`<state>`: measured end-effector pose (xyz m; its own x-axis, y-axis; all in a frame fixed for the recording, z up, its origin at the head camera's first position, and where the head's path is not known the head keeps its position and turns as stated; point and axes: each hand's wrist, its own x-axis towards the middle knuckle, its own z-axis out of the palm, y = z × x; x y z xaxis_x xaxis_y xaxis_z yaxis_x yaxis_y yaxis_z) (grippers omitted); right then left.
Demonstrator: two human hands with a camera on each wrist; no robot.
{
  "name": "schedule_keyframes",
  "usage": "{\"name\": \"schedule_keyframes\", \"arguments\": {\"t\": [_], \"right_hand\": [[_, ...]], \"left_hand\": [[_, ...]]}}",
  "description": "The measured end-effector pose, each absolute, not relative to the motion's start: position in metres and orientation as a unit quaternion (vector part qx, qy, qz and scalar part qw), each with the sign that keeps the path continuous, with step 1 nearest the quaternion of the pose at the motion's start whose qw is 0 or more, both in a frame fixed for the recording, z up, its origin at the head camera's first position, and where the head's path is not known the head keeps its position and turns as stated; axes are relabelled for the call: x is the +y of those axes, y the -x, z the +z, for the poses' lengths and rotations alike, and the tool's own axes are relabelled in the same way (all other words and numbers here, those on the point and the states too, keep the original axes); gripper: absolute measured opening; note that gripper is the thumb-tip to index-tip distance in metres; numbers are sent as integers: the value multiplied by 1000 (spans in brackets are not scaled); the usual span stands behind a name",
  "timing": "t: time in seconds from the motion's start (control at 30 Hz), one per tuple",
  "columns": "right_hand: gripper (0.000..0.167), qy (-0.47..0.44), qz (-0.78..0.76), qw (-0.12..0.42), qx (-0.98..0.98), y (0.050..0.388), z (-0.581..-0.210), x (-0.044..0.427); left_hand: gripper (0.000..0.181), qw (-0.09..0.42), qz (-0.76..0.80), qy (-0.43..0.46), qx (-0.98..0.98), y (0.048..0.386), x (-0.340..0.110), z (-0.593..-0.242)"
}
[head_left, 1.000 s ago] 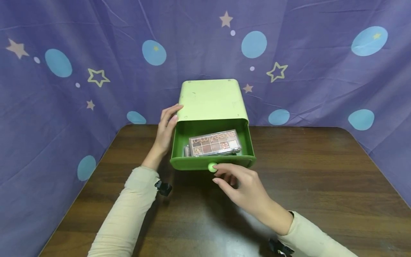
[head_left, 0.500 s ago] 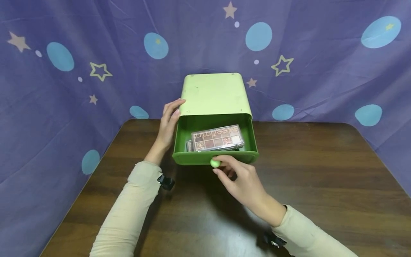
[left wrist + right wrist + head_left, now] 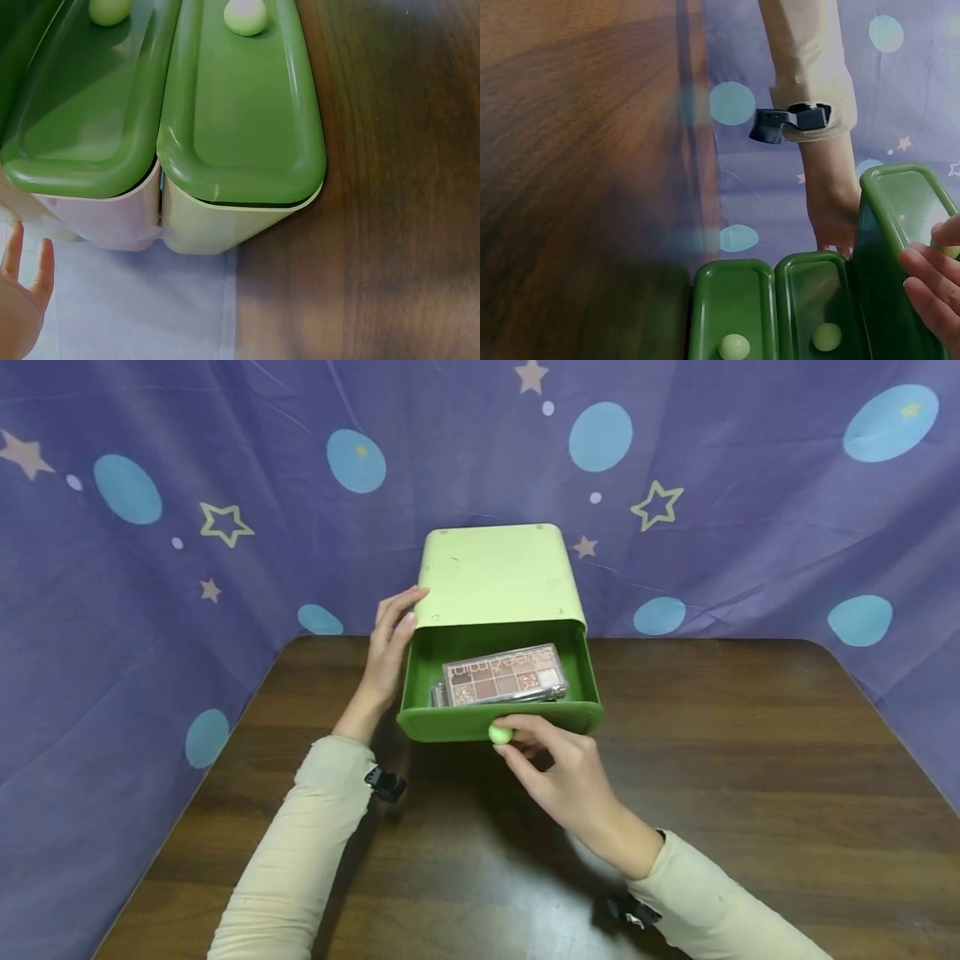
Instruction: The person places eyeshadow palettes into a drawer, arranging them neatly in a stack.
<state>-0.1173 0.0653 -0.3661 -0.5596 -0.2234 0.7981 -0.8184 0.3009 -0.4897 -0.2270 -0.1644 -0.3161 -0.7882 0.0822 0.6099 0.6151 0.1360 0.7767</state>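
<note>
A pale green drawer cabinet [image 3: 495, 572] stands on the table. Its top drawer [image 3: 450, 724] is pulled out, holding clear-lidded eyeshadow palettes [image 3: 504, 677], one lying slanted over what looks like another. My left hand [image 3: 386, 652] rests against the cabinet's upper left side, fingers fairly straight. With thumb and index finger, my right hand [image 3: 573, 777] pinches the round light green knob [image 3: 500, 733] on that drawer's front. In the right wrist view, part of my right hand [image 3: 939, 281] shows at the edge.
Two lower drawers, one at the middle [image 3: 90, 112] and one at the bottom [image 3: 244, 112], sit pushed in. The brown wooden table [image 3: 750, 777] extends to both sides. Behind it hangs a purple cloth [image 3: 465, 443] with stars and dots.
My right thumb has come up onto the knob, where before it was apart from it. The drawer's opening looks unchanged; the left hand stays put. The head view has shifted slightly.
</note>
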Motion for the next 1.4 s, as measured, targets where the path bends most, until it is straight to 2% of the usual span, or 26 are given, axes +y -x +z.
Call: {"name": "schedule_keyframes", "arguments": {"t": [0.37,0.6,0.93,1.4], "right_hand": [[33,-341,479,328,-739,129,-358,66],[30,-333,481,323,-744,138,-356,65],[33,-339,481,329,-739,150,-357,62],[32,-324,457,329,-760,167,-354,60]], "left_hand": [[45,213,-612,230,-726,227,-164,-316],[46,230,-611,234,-721,253,-172,-338],[46,237,-606,232,-723,256,-173,-343],[43,196,-623,224,-723,252,-176,-331]]}}
